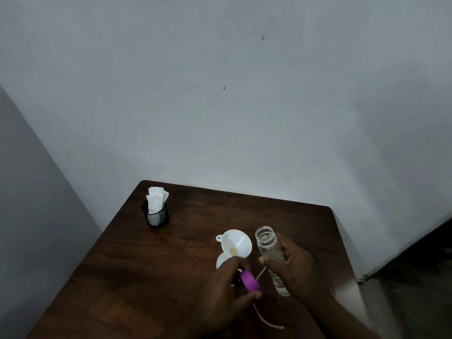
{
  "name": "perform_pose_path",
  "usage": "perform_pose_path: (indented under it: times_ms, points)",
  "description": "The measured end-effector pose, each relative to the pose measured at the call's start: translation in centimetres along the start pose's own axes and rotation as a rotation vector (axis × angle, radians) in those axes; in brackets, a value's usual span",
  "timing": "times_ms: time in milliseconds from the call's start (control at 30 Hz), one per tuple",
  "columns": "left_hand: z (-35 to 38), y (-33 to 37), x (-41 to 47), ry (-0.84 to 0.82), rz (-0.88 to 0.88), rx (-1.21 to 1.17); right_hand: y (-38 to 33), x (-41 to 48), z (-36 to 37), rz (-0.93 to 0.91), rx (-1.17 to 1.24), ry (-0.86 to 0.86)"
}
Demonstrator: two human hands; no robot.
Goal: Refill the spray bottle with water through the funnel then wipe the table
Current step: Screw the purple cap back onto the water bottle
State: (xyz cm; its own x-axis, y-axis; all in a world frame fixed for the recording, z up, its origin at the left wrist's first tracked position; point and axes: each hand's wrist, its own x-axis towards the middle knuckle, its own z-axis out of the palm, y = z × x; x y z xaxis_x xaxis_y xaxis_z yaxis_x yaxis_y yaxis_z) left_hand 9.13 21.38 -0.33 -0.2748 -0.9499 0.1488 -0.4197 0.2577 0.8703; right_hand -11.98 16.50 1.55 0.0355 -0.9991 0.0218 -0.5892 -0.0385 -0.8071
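- Purple plastic marks the spray head (249, 281), pinched between the thumb and fingers of the left hand (228, 299); its thin dip tube (265, 320) trails out below, curving toward the near edge of the table.
- Right hand (300, 272) is wrapped around the clear spray bottle (269, 250), holding it tilted, open mouth up and leaning away toward the wall, base pointing back toward the person.
- White funnel (236, 244) sits just left of the bottle's mouth, close beside it but not in it. Its wide bowl faces up; a second white, rounded shape (221, 260) shows beneath it, partly hidden by the left hand, and I cannot tell what that is.
- Relation that matters next: the funnel's spout has to go into the bottle neck. The bottle lies to the funnel's right, and the right hand already holds it, so I'd expect the bottle to be stood upright first. The left hand is nearer the funnel but is busy with the spray head.
- Contents: a little clear liquid seems to lie in the lower part of the bottle; it looks mostly empty. The funnel bowl looks dry, with a yellowish tint at its throat.
- Black mesh cup (157, 215) at the far left of the dark wooden table (146, 265) holds white tissues (156, 198), well apart from both hands and likely meant for the wiping.
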Motion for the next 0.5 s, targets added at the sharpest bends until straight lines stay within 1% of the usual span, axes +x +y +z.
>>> perform_pose_path:
  times_ms: [67,167,233,333,500]
  points:
    - [0.1,2.0,1.2,0.109,0.011,-0.106,-0.4,-0.1,-0.3,0.001,0.021,0.02]
    - [0.1,4.2,3.4,0.281,0.03,-0.145,-0.9,-0.2,-0.7,-0.002,0.065,0.03]
    - [0.2,4.7,4.8,0.363,0.025,-0.193,-0.9,-0.1,-0.7,-0.019,0.084,0.048]
    - [0.6,4.6,6.4,0.436,-0.006,-0.281,-0.6,0.2,-0.7,-0.001,0.116,0.074]
    - [1.2,4.6,7.5,0.498,-0.008,-0.392,-0.1,0.6,-0.7,0.013,0.13,0.11]
